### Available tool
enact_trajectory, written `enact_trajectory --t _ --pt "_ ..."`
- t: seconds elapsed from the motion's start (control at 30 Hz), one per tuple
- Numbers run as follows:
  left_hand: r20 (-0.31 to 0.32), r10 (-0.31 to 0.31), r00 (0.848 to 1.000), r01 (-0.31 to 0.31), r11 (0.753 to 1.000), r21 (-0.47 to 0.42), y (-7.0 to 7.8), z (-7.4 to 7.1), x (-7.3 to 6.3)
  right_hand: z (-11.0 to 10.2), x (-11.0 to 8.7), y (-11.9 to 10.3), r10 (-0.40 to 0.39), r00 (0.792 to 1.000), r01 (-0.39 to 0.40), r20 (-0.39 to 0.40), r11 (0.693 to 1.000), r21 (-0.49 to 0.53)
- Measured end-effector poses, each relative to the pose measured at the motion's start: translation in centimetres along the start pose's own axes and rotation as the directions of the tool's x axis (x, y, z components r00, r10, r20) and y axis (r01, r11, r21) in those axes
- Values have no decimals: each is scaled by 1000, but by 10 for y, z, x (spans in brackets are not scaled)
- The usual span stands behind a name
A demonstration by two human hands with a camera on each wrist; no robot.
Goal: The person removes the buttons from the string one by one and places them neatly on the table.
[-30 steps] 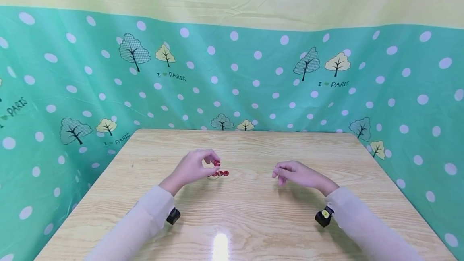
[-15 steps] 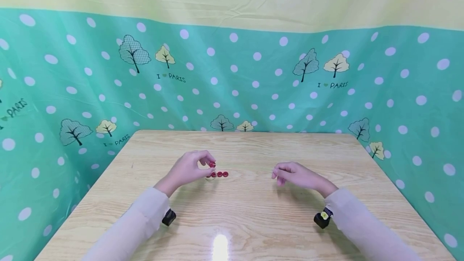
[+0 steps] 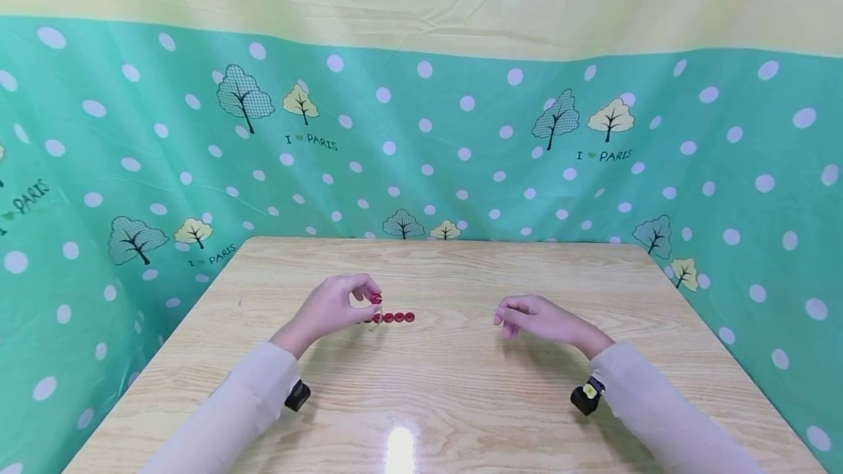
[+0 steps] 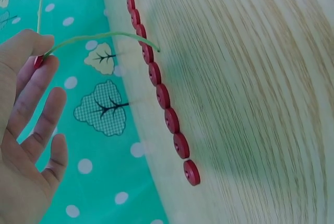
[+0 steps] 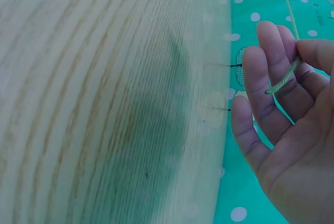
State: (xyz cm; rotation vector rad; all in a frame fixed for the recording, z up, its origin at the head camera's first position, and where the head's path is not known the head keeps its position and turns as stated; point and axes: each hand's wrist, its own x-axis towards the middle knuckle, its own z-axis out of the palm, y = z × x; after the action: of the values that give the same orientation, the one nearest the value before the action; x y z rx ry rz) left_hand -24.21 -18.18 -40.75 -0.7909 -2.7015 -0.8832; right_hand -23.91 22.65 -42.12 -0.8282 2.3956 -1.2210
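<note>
My left hand pinches a red button between thumb and index finger, above the table left of centre. A green string comes out at the pinched button; its loose end arches across the front of a row of red buttons. Several of these lie in a line on the wood, and in the head view the hand covers the row's left part. At the right, my right hand pinches the other part of the string between thumb and index finger, with a short tail hanging over the fingers.
The light wooden table reaches back to a green and yellow curtain with dots and trees. Black wrist cameras sit under both forearms. A bright reflection lies on the table's front.
My left hand has moved left along the row with the pinched button, so more of the buttons show to its right. The right hand has stayed nearly still.
</note>
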Motion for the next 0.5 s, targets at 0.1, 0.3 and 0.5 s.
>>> enact_trajectory --t 0.1,0.3,0.5 --pt "-4 0 1000 0 1000 17 -2 -2 -1 -1 0 1 -1 1000 1 -4 1000 3" --pt "-5 -5 1000 5 999 36 -6 -5 -3 -1 0 0 -2 1000 2 -5 1000 9" --pt "-7 -4 1000 5 999 44 -10 -8 -7 -3 -2 0 1 1000 -1 -10 1000 12"
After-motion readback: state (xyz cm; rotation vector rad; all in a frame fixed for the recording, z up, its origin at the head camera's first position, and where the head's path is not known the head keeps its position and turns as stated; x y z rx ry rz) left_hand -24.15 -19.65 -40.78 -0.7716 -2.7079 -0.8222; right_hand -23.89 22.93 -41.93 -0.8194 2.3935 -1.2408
